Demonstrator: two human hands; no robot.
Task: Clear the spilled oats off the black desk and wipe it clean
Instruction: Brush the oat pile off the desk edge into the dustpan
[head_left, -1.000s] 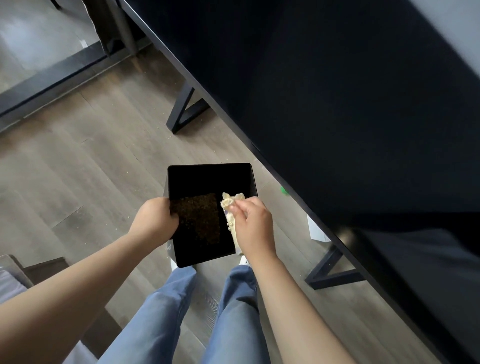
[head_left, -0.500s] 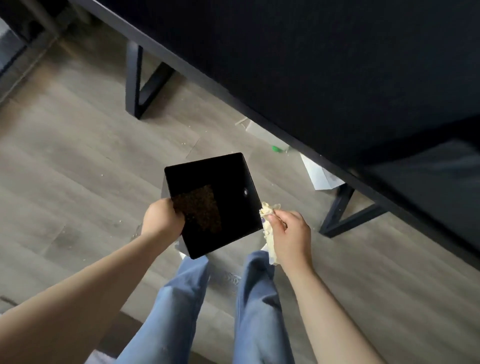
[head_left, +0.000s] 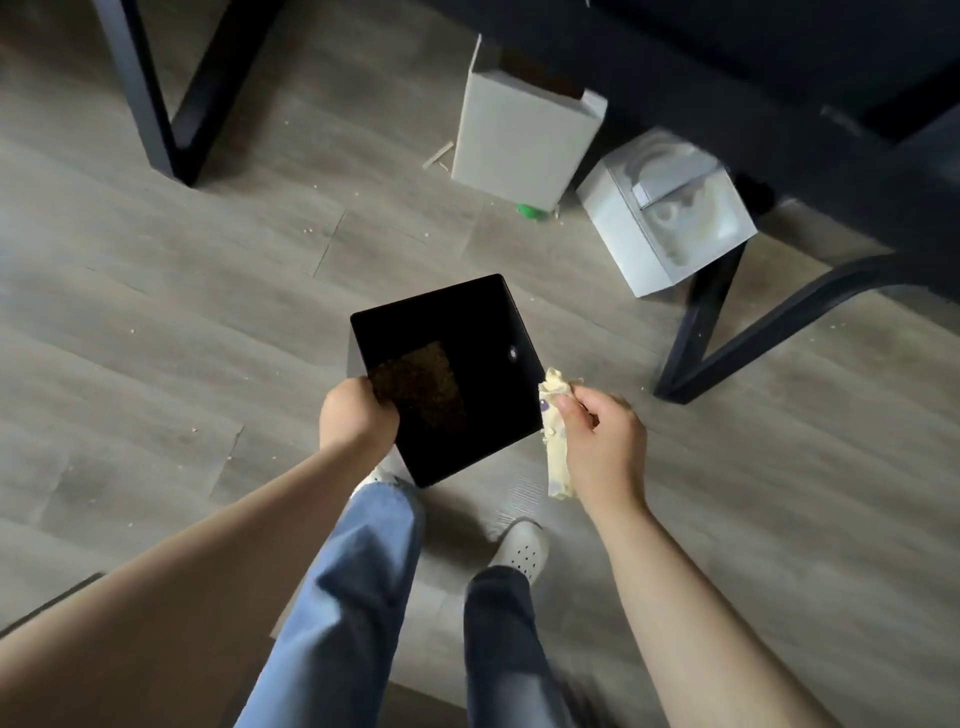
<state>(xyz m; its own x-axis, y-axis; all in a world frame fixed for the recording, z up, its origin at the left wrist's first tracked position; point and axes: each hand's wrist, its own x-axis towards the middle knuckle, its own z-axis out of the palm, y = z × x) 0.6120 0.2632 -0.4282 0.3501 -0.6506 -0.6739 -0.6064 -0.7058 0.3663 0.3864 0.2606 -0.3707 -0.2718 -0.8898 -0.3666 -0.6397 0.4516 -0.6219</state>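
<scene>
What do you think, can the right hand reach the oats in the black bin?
Probably yes: the right hand, pinching a yellow cloth, is beside the open-topped black bin, which the left hand grips; nothing covers the oats.

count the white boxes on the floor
2. A tall box stands open-topped at the desk edge; a windowed box sits to its right, beside the desk leg. The desk may hide others.

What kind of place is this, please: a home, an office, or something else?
Probably a home office or study: a grey wood-plank floor, a black desk on angled black metal legs, and two white cardboard boxes stored under it.
</scene>
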